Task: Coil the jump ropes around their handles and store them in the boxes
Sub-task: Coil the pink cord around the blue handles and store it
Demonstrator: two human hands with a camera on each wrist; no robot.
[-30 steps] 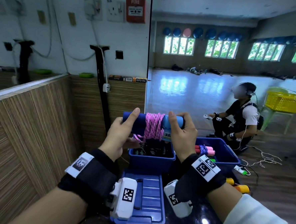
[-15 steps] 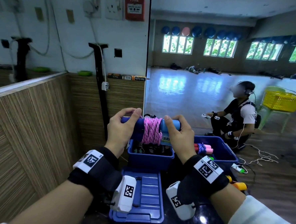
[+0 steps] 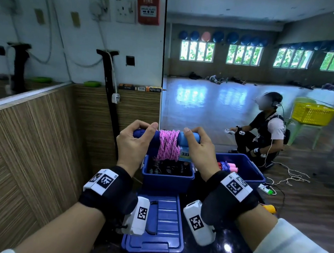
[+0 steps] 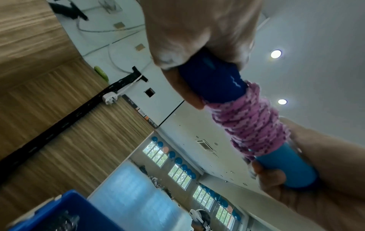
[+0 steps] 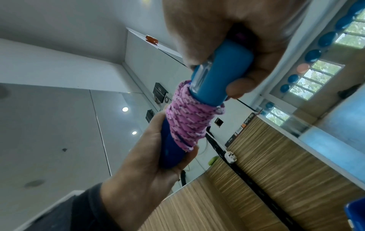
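A pink braided jump rope (image 3: 169, 145) is coiled tightly round its blue handles (image 3: 188, 139), held level above an open blue box (image 3: 167, 178). My left hand (image 3: 136, 142) grips the dark blue end (image 4: 211, 81), thumb on top. My right hand (image 3: 198, 147) grips the lighter blue end (image 5: 217, 73). The rope (image 4: 250, 121) (image 5: 189, 118) fills the gap between the two hands. The box below holds dark coiled ropes. A second blue box (image 3: 243, 170) to the right holds a bundle with pink and red handles (image 3: 228, 167).
A blue box lid (image 3: 156, 223) lies in front of the near box. Wood-panelled walls (image 3: 34, 147) close in on the left and behind. An orange handle (image 3: 268, 208) lies at the right. A person (image 3: 263, 130) crouches on the floor beyond, near a yellow basket (image 3: 313, 113).
Both hands have lowered the coiled rope slightly toward the near box, and the left thumb has closed down onto the handle. The loose rope end below the coil no longer hangs out.
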